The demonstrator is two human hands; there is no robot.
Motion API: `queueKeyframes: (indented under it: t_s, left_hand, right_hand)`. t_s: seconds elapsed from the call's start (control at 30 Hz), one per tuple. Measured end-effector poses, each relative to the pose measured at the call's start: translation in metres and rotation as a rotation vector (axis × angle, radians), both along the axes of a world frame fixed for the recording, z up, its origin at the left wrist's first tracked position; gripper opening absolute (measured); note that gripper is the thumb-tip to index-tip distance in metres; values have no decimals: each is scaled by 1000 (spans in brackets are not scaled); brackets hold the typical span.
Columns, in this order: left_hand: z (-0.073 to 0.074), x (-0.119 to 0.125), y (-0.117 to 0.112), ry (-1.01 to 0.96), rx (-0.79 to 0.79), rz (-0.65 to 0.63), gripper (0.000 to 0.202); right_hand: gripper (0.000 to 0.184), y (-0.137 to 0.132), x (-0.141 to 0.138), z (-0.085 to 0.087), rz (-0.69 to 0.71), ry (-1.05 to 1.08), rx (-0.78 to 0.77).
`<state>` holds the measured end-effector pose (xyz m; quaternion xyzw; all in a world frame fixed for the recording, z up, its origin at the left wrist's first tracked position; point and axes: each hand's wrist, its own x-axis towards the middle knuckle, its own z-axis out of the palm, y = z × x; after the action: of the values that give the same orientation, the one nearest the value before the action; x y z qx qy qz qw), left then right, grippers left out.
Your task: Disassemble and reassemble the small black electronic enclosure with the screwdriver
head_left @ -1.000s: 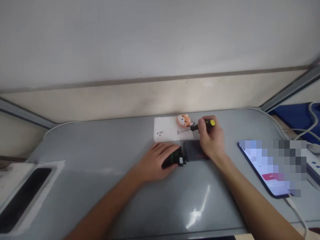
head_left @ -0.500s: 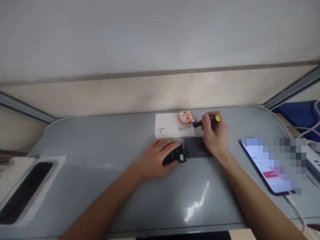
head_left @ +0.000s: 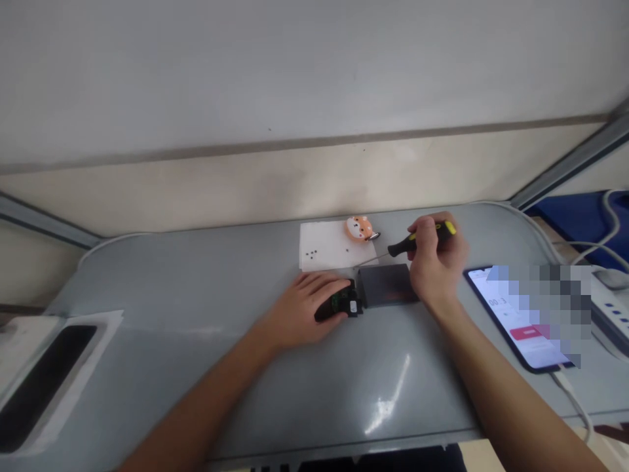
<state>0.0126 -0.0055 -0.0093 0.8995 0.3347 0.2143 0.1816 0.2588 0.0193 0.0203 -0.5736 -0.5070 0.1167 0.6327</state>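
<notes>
My left hand (head_left: 307, 313) is closed around a small black device with a green circuit board (head_left: 339, 300) showing, a white label at its right end, held down on the table. In my right hand (head_left: 437, 259) is a black and yellow screwdriver (head_left: 403, 248), its thin shaft slanting down leftward. Its tip is near the front edge of a white paper sheet (head_left: 329, 236). On that sheet lie a cluster of small dark screws (head_left: 311, 254) and one separate screw (head_left: 346, 250). A dark flat rectangular piece (head_left: 386, 286) lies beside the device, partly covered by my right hand.
An orange animal-face case (head_left: 358, 228) with a metal clip rests on the paper's back right corner. At right are a lit phone (head_left: 521, 328) on a white cable and a power strip (head_left: 609, 314). A dark phone (head_left: 46, 387) lies on paper at left. A wall closes the back.
The screwdriver tip has moved off the lone screw toward the paper's front edge, and my right hand has shifted right. My left hand stays on the device. The view has shifted slightly.
</notes>
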Motion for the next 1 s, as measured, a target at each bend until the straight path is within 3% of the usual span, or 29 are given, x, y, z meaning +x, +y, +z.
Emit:
queueKeyframes:
  t_s: [0.2, 0.57, 0.77, 1.0]
  left_hand:
    - [2, 2, 0, -11, 9, 17, 45]
    - [2, 0, -1, -7, 1, 30, 49]
    - [3, 5, -3, -176, 128, 138, 16]
    - [-1, 10, -3, -259, 178, 125, 7]
  right_hand:
    - [42, -7, -7, 10, 74, 36, -19]
    - [41, -12, -13, 6, 105, -21, 24]
    - [43, -17, -19, 9, 137, 46, -22]
    - [41, -20, -23, 6, 196, 40, -32]
